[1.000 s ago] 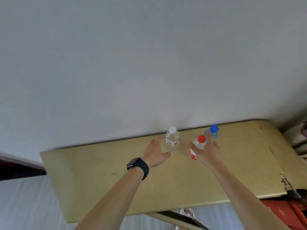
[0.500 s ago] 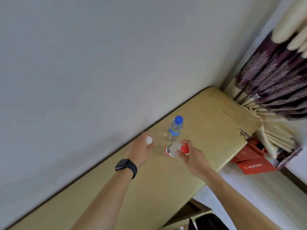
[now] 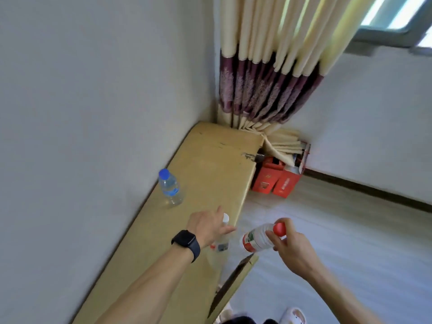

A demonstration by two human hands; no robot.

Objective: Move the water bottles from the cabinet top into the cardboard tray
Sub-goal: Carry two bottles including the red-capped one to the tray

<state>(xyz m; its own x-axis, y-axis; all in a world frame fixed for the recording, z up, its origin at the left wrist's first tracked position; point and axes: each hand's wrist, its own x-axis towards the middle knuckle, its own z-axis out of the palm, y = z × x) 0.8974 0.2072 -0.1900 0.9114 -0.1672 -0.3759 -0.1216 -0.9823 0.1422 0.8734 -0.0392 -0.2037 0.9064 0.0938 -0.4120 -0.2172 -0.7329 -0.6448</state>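
A black smartwatch (image 3: 185, 239) with a rounded rectangular face and a wide black strap circles the left wrist, just behind the left hand (image 3: 207, 224). Both forearms are bare. Well below and right of the smartwatch, a white slipper (image 3: 293, 316) shows beside dark clothing (image 3: 243, 320).

head | tilted, looks down | cabinet top (image 3: 210, 174) near | single view

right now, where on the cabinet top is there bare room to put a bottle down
The widest bare patch of the cabinet top lies between the blue-capped bottle and the curtain. Crowded at the front edge, where the left hand holds the white-capped bottle; just off it the right hand grips the red-capped bottle.
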